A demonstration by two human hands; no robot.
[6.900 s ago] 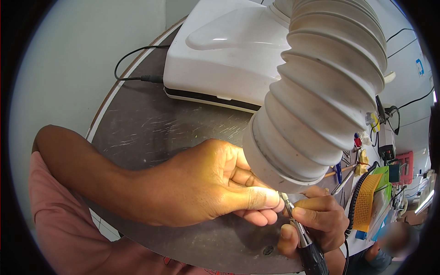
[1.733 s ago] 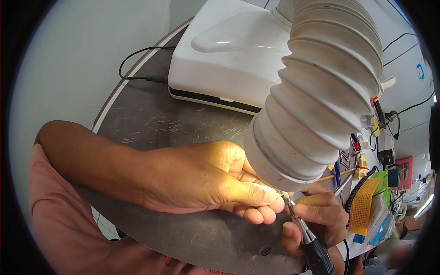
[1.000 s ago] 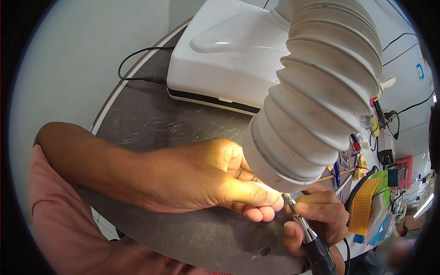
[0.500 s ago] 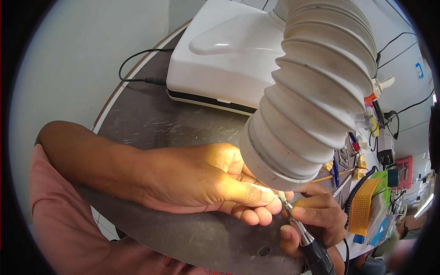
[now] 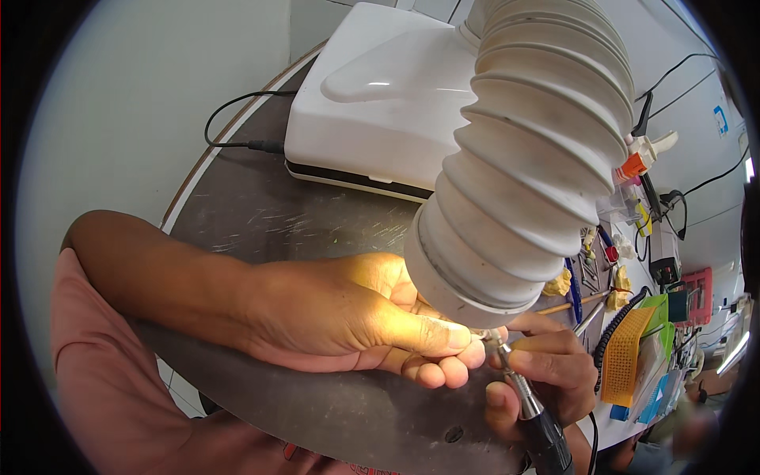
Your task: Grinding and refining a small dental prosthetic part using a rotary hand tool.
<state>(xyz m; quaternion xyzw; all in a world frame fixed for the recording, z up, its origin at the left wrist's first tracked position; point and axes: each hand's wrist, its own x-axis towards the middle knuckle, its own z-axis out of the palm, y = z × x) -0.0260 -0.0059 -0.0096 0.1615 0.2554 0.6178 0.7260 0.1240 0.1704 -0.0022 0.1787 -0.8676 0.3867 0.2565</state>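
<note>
My left hand (image 5: 340,317) reaches in from the left, thumb pressed against its curled fingers. Pinched at the fingertips is a small whitish piece (image 5: 480,336), mostly hidden, its kind too small to tell. My right hand (image 5: 558,366) grips a rotary handpiece (image 5: 546,435) with a black body and a silver metal neck. The handpiece's tip is at the left fingertips, touching or very near the small piece. Just above both hands hangs the open end of a ribbed white suction hose (image 5: 538,166). Bright light falls on the left thumb and fingers.
A white machine box (image 5: 372,119) with a black cable (image 5: 265,146) stands on the scratched dark tabletop (image 5: 317,214). At the right are a yellow perforated basket (image 5: 625,360), a blue pen (image 5: 575,289), a wooden stick, yellowish lumps (image 5: 558,283) and a red basket (image 5: 697,297).
The handpiece has tilted slightly more upright, its tip still by the left fingertips. The hose and the white box sit a little further left in the picture. The left hand keeps its pinch.
</note>
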